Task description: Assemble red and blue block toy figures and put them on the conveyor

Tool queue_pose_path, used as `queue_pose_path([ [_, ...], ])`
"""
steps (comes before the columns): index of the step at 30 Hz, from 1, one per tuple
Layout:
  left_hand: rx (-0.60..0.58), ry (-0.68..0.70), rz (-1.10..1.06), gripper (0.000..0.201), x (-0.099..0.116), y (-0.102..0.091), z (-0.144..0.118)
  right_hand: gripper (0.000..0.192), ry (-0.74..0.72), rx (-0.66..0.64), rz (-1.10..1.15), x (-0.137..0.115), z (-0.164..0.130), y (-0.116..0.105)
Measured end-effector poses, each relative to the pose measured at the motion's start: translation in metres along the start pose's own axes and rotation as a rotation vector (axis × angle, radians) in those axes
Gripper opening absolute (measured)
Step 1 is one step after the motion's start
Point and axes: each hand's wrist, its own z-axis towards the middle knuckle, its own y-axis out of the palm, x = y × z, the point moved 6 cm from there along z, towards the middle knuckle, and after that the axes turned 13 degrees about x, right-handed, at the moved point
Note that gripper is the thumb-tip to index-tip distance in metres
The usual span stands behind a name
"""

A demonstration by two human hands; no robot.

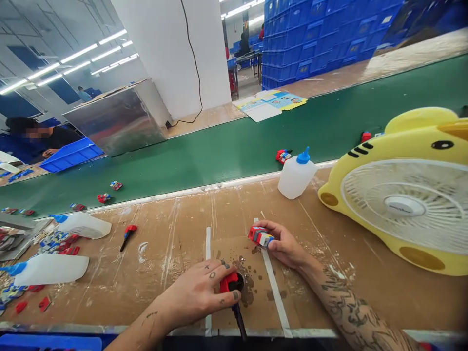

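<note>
My left hand is low at the middle of the bench, its thumb and fingers closed around a red and black plastic part. A long black rod sticks out from under those fingers toward the bench's front edge. Dark wet-looking spots mark the brown surface beside it. Slightly above the bench, my right hand pinches a small toy piece in red, white, grey and blue between thumb and fingers. The two held things are apart. A similar red and black part lies farther left.
A white squeeze bottle stands near the conveyor; two more bottles lie at left among loose toy parts. A yellow fan occupies the right. Across the green conveyor, blue crates are stacked; another person sits far left.
</note>
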Motion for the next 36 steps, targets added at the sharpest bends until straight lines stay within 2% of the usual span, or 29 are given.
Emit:
queue_pose_path([
  [3,-0.084,0.095,0.053,0.018,0.006,0.008,0.006,0.061,-0.016,-0.006,0.007,-0.002,0.001,0.000],
  [8,-0.075,0.145,0.039,0.014,0.011,0.018,0.010,0.063,-0.023,-0.034,-0.005,-0.002,-0.001,0.003],
  [15,-0.152,0.086,-0.021,0.023,0.008,0.019,0.003,0.062,-0.003,-0.043,-0.023,-0.002,-0.001,0.006],
  [17,-0.122,-0.009,-0.133,0.029,0.000,0.019,-0.001,0.062,-0.021,-0.055,-0.046,-0.002,-0.003,0.007],
  [19,-0.024,-0.201,-0.315,0.032,-0.014,0.019,-0.005,0.061,-0.057,-0.071,-0.098,-0.001,-0.007,0.008],
  [23,0.351,-0.706,-0.719,0.027,-0.051,0.023,-0.020,0.060,-0.128,-0.072,-0.223,0.006,-0.015,0.011],
  [25,0.498,-0.875,-0.850,0.035,-0.062,0.031,-0.025,0.059,-0.145,-0.059,-0.268,0.011,-0.017,0.012],
  [27,0.558,-0.951,-0.919,0.038,-0.067,0.040,-0.024,0.057,-0.160,-0.051,-0.305,0.014,-0.017,0.013],
  [31,0.578,-0.954,-0.967,0.041,-0.068,0.053,-0.009,0.050,-0.262,-0.048,-0.460,0.007,-0.019,0.018],
  [36,0.576,-0.969,-0.906,0.032,-0.064,0.054,0.005,0.038,-0.567,-0.025,-0.978,-0.016,-0.027,0.039],
])
